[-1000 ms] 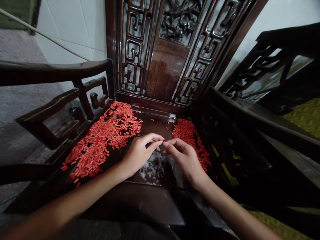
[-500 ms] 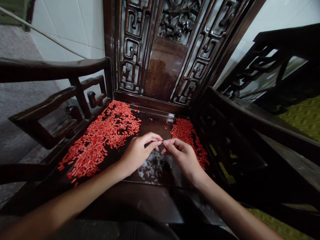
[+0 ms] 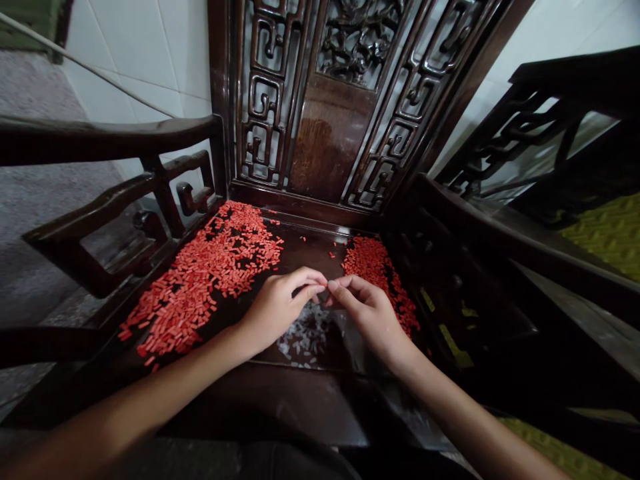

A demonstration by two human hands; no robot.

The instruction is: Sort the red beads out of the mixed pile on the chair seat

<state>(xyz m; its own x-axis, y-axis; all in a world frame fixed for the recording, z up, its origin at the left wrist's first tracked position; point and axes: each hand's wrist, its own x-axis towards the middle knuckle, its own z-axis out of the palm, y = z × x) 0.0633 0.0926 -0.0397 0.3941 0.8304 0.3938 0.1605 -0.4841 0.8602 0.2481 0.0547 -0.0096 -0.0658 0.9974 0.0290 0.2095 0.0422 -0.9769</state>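
My left hand (image 3: 281,303) pinches a tiny red piece (image 3: 325,285) between thumb and forefinger, above the middle of the dark wooden seat (image 3: 300,257). The fingertips of my right hand (image 3: 369,308) are closed and meet the left ones at this piece; what they grip is too small to make out. Under and just in front of the hands lie small translucent whitish pieces (image 3: 303,340). A wide spread of red pieces (image 3: 200,277) covers the seat's left side. A smaller red pile (image 3: 373,263) lies beyond my right hand.
The seat belongs to a dark carved wooden chair, with its tall back (image 3: 330,147) ahead. A left armrest (image 3: 100,140) and a right armrest (image 3: 525,247) flank it. Another carved chair (image 3: 565,127) stands at the right, near a yellow-green patterned surface (image 3: 607,233).
The pinched fingertips have shifted very slightly, and more of the red piece shows between them. The whole view has moved a little; the piles look the same.
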